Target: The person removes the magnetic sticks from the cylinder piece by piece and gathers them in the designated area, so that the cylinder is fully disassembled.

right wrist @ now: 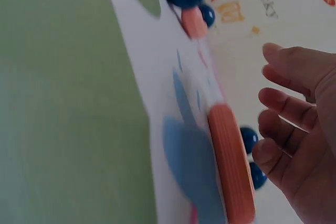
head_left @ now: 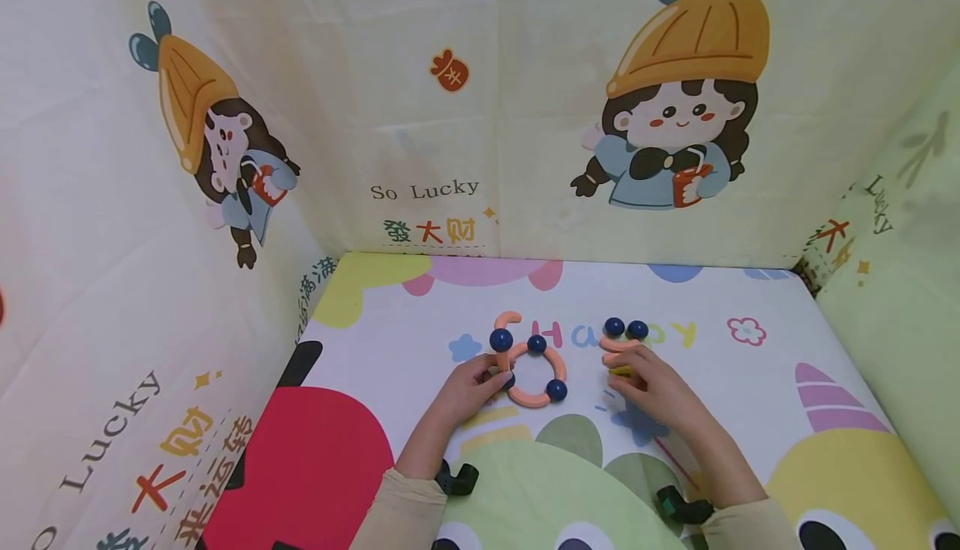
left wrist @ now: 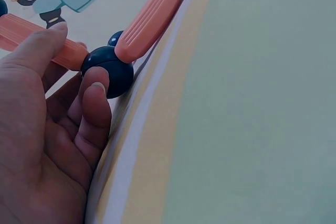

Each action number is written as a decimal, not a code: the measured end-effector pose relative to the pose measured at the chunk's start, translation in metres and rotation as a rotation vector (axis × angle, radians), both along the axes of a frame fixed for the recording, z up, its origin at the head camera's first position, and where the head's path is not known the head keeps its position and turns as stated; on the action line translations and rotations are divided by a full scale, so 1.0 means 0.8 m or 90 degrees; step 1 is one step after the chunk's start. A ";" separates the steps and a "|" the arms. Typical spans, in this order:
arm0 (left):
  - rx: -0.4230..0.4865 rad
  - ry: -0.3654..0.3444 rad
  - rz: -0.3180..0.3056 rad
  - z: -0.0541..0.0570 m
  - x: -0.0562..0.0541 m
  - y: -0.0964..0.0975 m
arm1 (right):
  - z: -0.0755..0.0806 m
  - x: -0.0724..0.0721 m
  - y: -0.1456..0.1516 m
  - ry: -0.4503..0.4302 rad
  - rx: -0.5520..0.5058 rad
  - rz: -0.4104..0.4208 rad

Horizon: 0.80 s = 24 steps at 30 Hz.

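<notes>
A toy ring of curved orange rods (head_left: 528,401) and dark blue balls (head_left: 557,390) lies on the mat, left of its middle. My left hand (head_left: 474,385) holds its left side, with the thumb along an orange rod (left wrist: 72,59) and fingertips against a blue ball (left wrist: 113,72). Another ball (head_left: 501,340) tops that rod, and a curved rod (head_left: 507,317) shows beyond it. On the right, my right hand (head_left: 654,383) hovers beside loose orange rods (right wrist: 231,166), its fingers loosely bent around nothing. Two blue balls (head_left: 614,327) sit just behind those rods.
A printed mat (head_left: 712,300) with coloured letters and cartoon shapes covers the table. Patterned cloth walls (head_left: 525,158) enclose the back and both sides. Each wrist wears a black camera mount (head_left: 457,478).
</notes>
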<state>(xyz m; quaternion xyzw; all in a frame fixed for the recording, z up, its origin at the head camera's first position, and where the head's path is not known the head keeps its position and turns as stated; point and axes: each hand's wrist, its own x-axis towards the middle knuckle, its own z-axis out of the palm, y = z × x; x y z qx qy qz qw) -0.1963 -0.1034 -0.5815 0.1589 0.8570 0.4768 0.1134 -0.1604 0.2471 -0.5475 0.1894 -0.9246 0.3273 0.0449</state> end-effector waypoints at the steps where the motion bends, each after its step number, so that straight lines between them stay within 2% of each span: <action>1: -0.001 -0.001 0.001 0.001 0.001 0.000 | 0.000 -0.001 -0.006 -0.001 -0.011 0.017; 7: 0.008 -0.022 0.010 -0.001 0.001 0.001 | -0.006 -0.002 -0.045 -0.078 -0.084 0.078; 14: 0.064 -0.057 0.009 -0.003 0.001 0.002 | -0.023 -0.003 -0.075 -0.142 -0.103 0.117; 24: 0.091 -0.079 0.014 -0.001 0.000 0.000 | -0.042 -0.003 -0.085 -0.117 -0.110 0.080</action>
